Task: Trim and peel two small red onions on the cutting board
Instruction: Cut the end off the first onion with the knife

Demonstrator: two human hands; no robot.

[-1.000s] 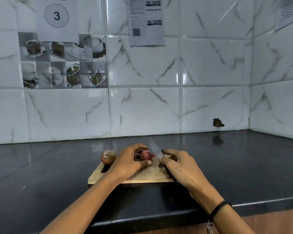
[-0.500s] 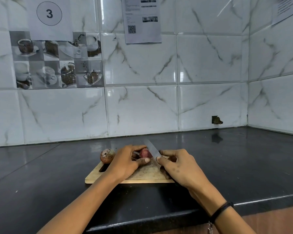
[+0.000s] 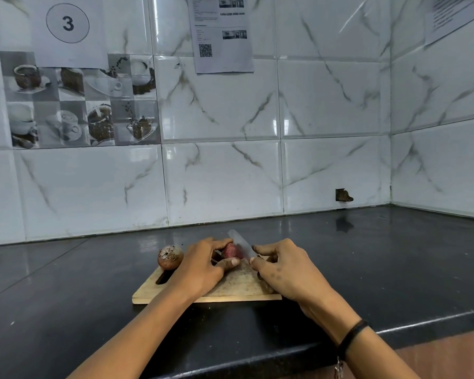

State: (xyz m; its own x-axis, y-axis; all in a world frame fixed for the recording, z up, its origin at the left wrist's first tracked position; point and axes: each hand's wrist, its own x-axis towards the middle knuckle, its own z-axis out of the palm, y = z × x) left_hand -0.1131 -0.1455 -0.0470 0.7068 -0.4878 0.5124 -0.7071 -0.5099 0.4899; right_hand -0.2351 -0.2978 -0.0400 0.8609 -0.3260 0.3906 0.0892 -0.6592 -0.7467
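Head view: cutting board (image 3: 238, 285) near the counter (image 3: 394, 269) edge; left hand (image 3: 200, 266) pinches red onion (image 3: 230, 251), right hand (image 3: 282, 266) apparently wraps the knife (image 3: 240, 240)

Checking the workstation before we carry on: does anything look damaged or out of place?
One thing: a broken hole in the wall tile just above the counter, right of the cutting board. Nothing is spilled.

**Kitchen corner, workstation 3**

White marble-look wall tiles (image 3: 326, 99) w/ grey veins, glossy. Coffee-themed tile panel (image 3: 80, 102) top left, "3" sign (image 3: 67, 23) above it, QR sheet (image 3: 222, 34) nearby. Black shiny countertop (image 3: 394, 255), chipped hole (image 3: 343, 195) low in wall.
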